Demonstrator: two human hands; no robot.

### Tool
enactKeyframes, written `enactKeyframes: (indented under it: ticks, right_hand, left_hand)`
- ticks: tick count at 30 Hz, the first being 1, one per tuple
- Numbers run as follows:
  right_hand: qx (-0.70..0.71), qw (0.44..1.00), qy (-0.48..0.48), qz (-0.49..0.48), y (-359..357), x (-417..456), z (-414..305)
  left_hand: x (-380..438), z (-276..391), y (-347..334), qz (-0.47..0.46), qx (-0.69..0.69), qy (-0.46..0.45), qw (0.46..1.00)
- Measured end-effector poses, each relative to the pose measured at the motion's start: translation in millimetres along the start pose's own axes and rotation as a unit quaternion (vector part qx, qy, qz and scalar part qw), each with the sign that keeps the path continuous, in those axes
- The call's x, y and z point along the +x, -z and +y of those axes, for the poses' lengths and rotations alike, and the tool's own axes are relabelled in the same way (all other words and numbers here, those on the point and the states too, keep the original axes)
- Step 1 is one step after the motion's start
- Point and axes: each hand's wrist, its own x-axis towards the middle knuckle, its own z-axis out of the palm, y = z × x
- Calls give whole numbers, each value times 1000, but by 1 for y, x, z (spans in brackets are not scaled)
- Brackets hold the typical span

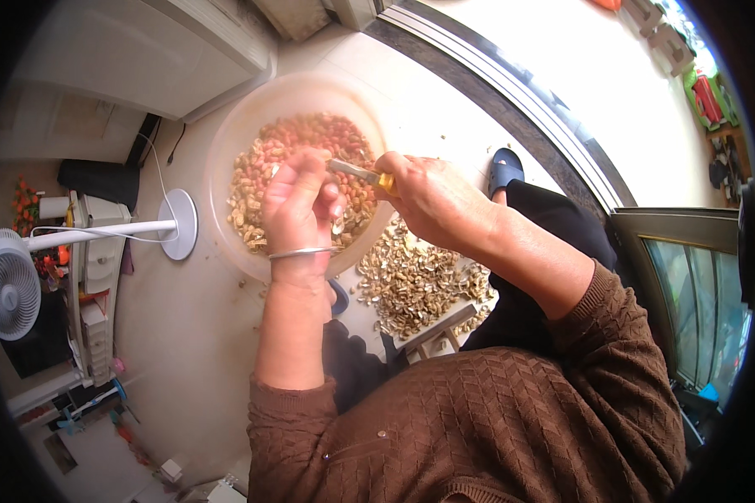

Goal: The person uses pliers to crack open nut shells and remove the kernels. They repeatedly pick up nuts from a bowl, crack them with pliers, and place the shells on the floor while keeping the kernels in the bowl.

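My right hand grips a hand tool by its yellow handle. The flat metal end points left and meets the fingertips of my left hand. Those fingertips pinch a small tan piece, which looks like a peanut but is mostly hidden. Both hands are over a round translucent plastic tub. Inside lie reddish shelled peanut kernels at the far side and unshelled peanuts at the left. A pale shell fragment shows beneath my left fingers.
Empty peanut shells are heaped on the tiled floor between my feet, by a small stool. A blue slipper is at right. A white standing fan is at left, a sliding-door track at upper right.
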Motion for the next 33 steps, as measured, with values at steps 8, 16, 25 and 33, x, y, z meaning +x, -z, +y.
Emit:
enactKeyframes:
  ticks: [8, 16, 25, 33]
  right_hand:
    - [-13, 996, 70, 49, -7, 1, 8]
    - [-13, 998, 48, 26, -1, 1, -1]
    - [45, 993, -22, 108, 5, 1, 2]
    - [172, 969, -103, 142, 26, -2, 2]
  left_hand:
    - [-1, 4, 0, 8, 153, -68, 986]
    - [10, 11, 22, -63, -76, 80, 992]
    - [13, 10, 31, 11, 433, -229, 872]
    - [55, 25, 123, 151, 673, -202, 695]
